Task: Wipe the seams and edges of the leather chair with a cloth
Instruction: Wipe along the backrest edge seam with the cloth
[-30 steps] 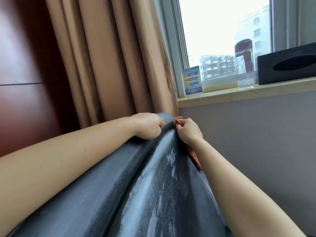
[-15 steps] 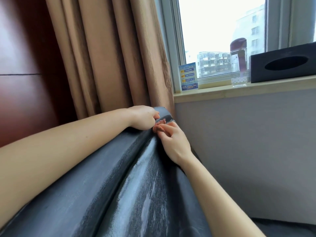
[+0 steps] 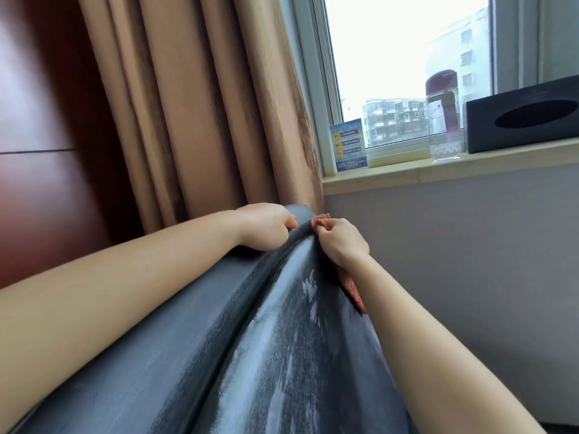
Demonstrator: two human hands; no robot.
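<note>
Since half a second ago the right hand has been carried back up from the groove to the far end of the seam, at the top corner of the leather chair; the left hand has stayed put on the rolled edge. The cloth, an orange-red rag, is pinched in the curled fingers of the right hand, one bunch showing above the knuckles and a tail hanging below the wrist against the chair's right side. The left hand is clenched over the padded edge, apparently spreading the seam open.

Judgement: the step in hand is a pass along the seam. It would be done well if the cloth were kept wadded at the fingertips and pressed into the groove, drawn in one continuous stroke toward the body, with the left hand holding the fold apart. Streaks on the dark panel suggest a follow-up wipe is needed. The loose tail should be gathered in, lest it drag.
</note>
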